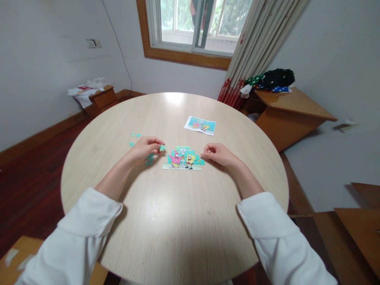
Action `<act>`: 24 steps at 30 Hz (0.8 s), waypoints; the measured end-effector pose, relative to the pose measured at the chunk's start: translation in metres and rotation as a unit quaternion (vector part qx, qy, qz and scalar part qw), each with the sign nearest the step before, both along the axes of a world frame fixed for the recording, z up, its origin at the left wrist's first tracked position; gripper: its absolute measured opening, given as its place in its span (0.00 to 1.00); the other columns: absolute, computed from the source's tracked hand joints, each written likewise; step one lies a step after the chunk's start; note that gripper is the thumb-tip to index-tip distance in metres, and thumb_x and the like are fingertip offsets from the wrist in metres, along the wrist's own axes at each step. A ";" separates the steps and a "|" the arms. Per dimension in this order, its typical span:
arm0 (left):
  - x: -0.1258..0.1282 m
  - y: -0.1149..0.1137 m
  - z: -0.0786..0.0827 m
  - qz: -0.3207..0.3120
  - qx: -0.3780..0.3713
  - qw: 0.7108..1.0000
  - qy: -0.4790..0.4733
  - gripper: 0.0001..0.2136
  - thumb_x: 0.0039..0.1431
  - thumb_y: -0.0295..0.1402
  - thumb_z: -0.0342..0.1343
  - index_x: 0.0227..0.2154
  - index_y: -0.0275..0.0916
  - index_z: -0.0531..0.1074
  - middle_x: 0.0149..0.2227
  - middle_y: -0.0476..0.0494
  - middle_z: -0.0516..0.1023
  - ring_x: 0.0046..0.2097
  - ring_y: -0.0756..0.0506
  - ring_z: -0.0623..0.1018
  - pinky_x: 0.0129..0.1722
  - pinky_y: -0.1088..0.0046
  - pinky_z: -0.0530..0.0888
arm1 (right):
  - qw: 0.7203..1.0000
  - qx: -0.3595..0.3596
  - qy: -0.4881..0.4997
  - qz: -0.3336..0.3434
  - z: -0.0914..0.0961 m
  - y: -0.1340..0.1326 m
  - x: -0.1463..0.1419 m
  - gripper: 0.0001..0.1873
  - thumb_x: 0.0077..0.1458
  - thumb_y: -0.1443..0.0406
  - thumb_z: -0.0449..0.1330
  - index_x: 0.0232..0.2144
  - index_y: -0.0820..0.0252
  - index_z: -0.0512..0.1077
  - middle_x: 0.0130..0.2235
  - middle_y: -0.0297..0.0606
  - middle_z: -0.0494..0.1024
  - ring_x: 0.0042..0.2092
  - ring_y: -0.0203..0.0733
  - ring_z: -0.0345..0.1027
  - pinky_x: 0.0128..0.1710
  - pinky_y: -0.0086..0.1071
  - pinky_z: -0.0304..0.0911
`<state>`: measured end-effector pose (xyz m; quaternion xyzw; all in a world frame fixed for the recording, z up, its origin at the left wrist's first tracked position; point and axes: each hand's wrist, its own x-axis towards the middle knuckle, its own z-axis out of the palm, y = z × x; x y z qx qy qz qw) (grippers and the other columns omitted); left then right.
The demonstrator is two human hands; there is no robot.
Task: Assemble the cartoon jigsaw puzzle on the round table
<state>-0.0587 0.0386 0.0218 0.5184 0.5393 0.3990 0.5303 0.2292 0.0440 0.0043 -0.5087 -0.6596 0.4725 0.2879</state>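
A partly joined cartoon puzzle (183,159) lies in the middle of the round wooden table (175,221). My left hand (144,149) is just left of it, fingers pinched on a teal puzzle piece (162,148). Under that hand lie more loose teal pieces (149,159), and a few others (135,135) sit further back. My right hand (218,153) rests at the puzzle's right edge with its fingers curled in; whether it holds anything is hidden. A printed reference picture (200,125) lies beyond the puzzle.
A wooden desk (289,107) with dark clothes stands at the right, beside a curtain (255,51). A small cabinet (102,98) with papers sits by the left wall. Cardboard (356,221) lies on the floor at right.
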 end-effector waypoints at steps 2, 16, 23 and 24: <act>0.000 0.000 0.000 -0.003 -0.006 1.000 -0.015 0.03 0.46 0.25 0.58 0.26 0.34 0.72 0.26 0.46 0.75 0.29 0.50 0.76 0.33 0.74 0.71 | 1.000 0.001 -0.001 0.000 0.000 0.000 0.000 0.18 0.38 0.55 0.66 0.22 0.61 0.64 0.20 0.27 0.62 0.23 0.29 0.52 0.23 0.27 0.44; -0.003 0.001 -0.005 -0.073 0.069 0.995 0.016 0.09 0.45 0.31 0.61 0.31 0.36 0.72 0.28 0.46 0.74 0.27 0.51 0.72 0.31 0.71 0.70 | 1.000 0.004 -0.008 0.002 0.004 -0.001 -0.002 0.18 0.38 0.55 0.65 0.21 0.61 0.64 0.19 0.27 0.61 0.22 0.29 0.51 0.23 0.27 0.44; 0.006 -0.002 -0.002 -0.094 0.085 0.992 0.022 0.07 0.46 0.28 0.59 0.31 0.35 0.72 0.31 0.43 0.76 0.30 0.50 0.73 0.33 0.71 0.70 | 1.000 0.002 0.003 -0.010 0.004 -0.002 -0.003 0.19 0.38 0.54 0.65 0.22 0.61 0.64 0.20 0.29 0.64 0.23 0.30 0.53 0.23 0.27 0.44; 0.008 -0.003 -0.001 -0.097 0.085 0.991 0.020 0.07 0.46 0.28 0.59 0.31 0.35 0.72 0.31 0.43 0.76 0.31 0.50 0.74 0.34 0.71 0.70 | 1.000 0.001 0.007 -0.010 0.004 -0.002 -0.003 0.19 0.38 0.53 0.65 0.22 0.60 0.64 0.20 0.29 0.64 0.23 0.30 0.53 0.23 0.27 0.44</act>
